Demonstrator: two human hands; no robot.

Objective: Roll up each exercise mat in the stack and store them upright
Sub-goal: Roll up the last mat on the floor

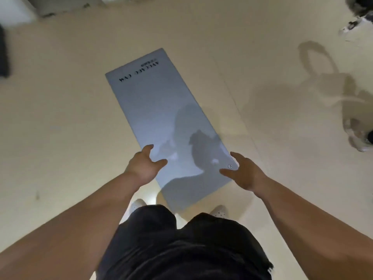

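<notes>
A pale grey-blue exercise mat [161,110] lies unrolled and flat on the floor, running away from me, with dark lettering at its far end. Its near end reaches between my feet. My left hand [144,166] is over the mat's left edge with thumb and forefinger spread apart. My right hand [242,172] is over the right edge, also spread, next to a small metal eyelet [229,166]. Neither hand is curled round the mat; whether they touch it is unclear. No stack or rolled mat is in view.
Cream floor [60,128] surrounds the mat. A dark object [4,55] sits at the far left edge, white furniture [18,7] at the top left, and another person's feet [357,136] and shadow at the right. My dark shorts [181,245] fill the bottom.
</notes>
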